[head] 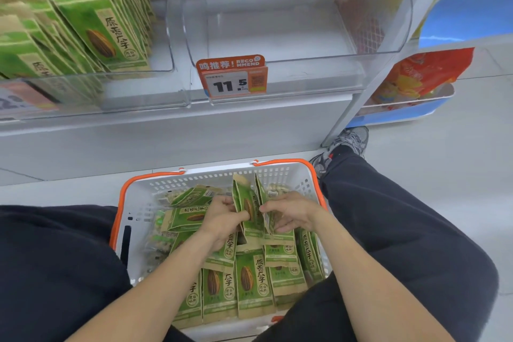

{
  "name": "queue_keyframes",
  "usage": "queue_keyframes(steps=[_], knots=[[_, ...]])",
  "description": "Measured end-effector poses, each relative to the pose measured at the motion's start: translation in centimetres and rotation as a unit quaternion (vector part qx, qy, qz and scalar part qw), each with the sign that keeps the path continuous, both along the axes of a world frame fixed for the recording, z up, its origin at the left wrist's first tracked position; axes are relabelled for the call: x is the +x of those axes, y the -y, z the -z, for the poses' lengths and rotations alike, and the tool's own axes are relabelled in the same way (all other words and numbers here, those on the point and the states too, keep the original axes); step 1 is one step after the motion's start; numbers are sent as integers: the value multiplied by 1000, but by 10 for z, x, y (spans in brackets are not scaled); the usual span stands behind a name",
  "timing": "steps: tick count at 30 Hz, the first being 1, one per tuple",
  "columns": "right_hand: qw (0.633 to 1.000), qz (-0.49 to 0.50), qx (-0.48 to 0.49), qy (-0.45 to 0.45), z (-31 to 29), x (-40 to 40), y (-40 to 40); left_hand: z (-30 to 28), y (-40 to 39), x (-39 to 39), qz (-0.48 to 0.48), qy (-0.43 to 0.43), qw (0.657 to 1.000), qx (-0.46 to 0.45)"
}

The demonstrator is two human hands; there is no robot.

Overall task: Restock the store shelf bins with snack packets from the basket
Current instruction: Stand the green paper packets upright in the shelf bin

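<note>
A white basket (138, 203) with orange handles sits on the floor (444, 147) between the person's knees, below the shelf (166, 125). It is filled with green-and-tan seed packets (251, 283), most lying flat in overlapping rows with the printed faces up.

Both hands are inside the basket near its far end. The left hand (222, 219) has its fingers curled around the left side of a small upright bundle of packets (247, 203), thumb toward the front face. The right hand (291, 211) pinches the right side of the same bundle, fingers bent over the packet edges. So each grip is closed on the bundle, which stands on edge above the flat packets, its tops pointing toward the shelf.

On the shelf above, the left bin (138, 91), of clear plastic, holds leaning rows of the same green packets. The middle bin (277, 36), also clear, stands beside it, with an orange price tag (233, 78) reading 11.5 clipped to its front. To the right, a blue-edged stand (416, 111) holds red and yellow bags (424, 75). A grey shoe (352, 139) shows by the shelf post.
</note>
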State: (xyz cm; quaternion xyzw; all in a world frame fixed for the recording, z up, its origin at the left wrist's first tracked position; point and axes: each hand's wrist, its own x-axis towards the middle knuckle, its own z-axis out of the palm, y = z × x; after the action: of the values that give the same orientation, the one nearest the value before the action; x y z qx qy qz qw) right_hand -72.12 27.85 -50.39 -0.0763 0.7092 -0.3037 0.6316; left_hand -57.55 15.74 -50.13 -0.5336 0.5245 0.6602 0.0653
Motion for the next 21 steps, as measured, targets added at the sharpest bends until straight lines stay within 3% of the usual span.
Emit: queue_keyframes(steps=[7,17,21], knots=[[992,31,-101,70,-22,3,-14,-30,1,10,13,-74,996,46],[992,53,-113,2,-14,21,-13,-44,-4,28,-19,-121,992,-1],[984,94,-149,-6,-23,20,-13,-48,5,40,-89,-99,991,-31]])
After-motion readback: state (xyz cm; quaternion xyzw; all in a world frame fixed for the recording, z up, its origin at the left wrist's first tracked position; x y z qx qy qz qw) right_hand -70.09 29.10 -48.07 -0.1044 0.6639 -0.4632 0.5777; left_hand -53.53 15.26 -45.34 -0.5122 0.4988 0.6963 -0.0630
